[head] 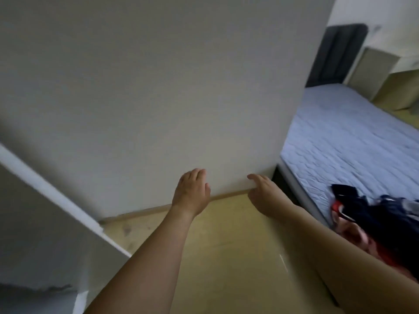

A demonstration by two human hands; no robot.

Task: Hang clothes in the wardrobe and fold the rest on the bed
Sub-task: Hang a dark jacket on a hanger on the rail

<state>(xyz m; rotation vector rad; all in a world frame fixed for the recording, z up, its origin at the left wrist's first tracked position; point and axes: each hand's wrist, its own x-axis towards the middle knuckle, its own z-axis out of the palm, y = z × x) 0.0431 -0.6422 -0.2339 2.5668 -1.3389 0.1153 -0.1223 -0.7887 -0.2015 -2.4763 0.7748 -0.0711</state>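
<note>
My left hand [192, 191] and my right hand [264, 191] reach forward side by side, fingers relaxed, holding nothing. They hover in front of a plain white wall [158, 87] above the floor. A heap of dark, red and pink clothes [376, 220] lies on the near end of the bed [344, 137], to the right of my right arm. The bed has a light blue quilted mattress. A white panel edge [56, 193], possibly a wardrobe door, runs diagonally at the left; I cannot tell what it is. The view is blurred.
A dark headboard [337, 55] stands at the far end of the bed. Beige cabinets [374, 73] sit beyond it at the upper right. Pale wooden floor [215, 257] stretches between the white panel and the bed frame.
</note>
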